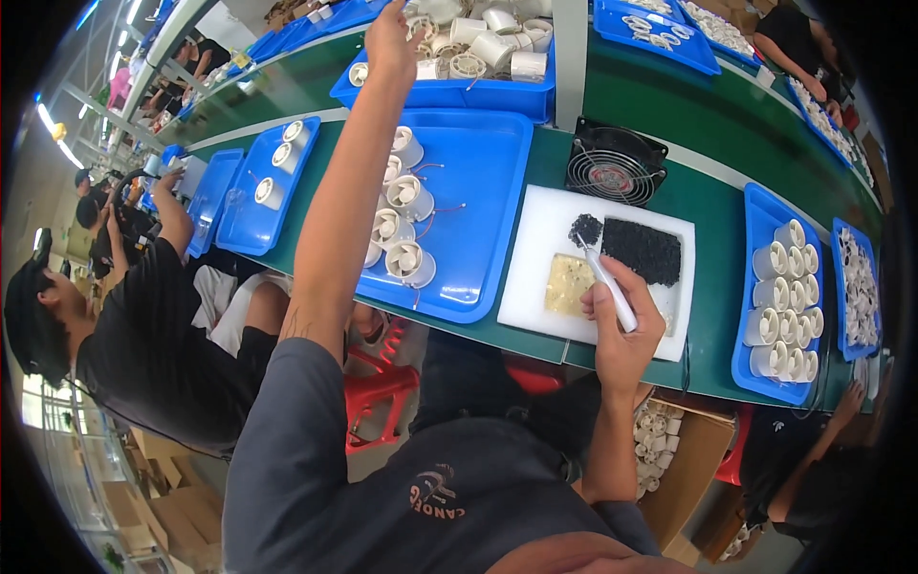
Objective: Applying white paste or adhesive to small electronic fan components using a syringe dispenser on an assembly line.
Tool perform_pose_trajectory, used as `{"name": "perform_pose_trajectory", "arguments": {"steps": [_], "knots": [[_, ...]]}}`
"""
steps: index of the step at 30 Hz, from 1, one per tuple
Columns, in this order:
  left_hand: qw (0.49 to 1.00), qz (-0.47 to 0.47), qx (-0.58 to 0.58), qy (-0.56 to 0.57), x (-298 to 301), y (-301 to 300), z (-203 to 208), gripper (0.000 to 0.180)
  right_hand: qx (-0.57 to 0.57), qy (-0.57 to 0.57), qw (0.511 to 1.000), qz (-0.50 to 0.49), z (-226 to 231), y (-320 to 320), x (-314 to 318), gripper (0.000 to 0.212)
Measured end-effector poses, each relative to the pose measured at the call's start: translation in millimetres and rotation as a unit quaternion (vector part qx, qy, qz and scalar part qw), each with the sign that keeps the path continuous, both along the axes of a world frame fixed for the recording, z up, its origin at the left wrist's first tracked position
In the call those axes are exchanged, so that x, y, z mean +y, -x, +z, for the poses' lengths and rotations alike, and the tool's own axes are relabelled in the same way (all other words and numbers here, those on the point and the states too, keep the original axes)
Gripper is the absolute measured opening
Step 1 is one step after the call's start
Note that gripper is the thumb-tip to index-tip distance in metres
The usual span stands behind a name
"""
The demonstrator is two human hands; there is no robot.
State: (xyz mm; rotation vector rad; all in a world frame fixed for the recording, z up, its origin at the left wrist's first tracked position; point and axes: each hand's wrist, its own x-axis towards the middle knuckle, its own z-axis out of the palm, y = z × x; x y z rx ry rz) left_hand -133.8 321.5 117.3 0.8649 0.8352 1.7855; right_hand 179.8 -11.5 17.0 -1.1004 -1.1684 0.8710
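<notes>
My left hand (390,46) is stretched out over the far blue bin (469,94), which is heaped with white round fan housings (490,46). Its fingers look apart, and the top edge of the picture cuts some of them off. In my right hand (626,320) is a slim white pen-shaped screwdriver (612,292). The tool's tip points down at a small pile of tiny black parts (585,230), too small to make out, in a white foam tray (525,258). Beside that pile the tray has a larger black-filled pocket (643,251) and a yellowish one (568,285).
Several white fans with wires (411,263) sit in a blue tray (478,210) under my left forearm. A black fan with a wire guard (614,167) stands behind the foam. Stacked white cylinders (786,306) fill a right-hand tray. A co-worker (143,335) sits at left.
</notes>
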Motion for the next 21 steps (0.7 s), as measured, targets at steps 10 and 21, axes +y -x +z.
{"name": "perform_pose_trajectory", "arguments": {"steps": [10,21], "knots": [[0.684,0.052,0.728,-0.008,-268.9,-19.5,-22.2,0.022,-0.013,0.018,0.999,-0.040,1.3,-8.5,-0.1,0.027],[0.794,0.025,0.607,-0.033,-315.1,-9.1,-85.0,0.016,-0.009,-0.042,0.998,-0.041,4.8,-16.1,40.0,0.017]]}}
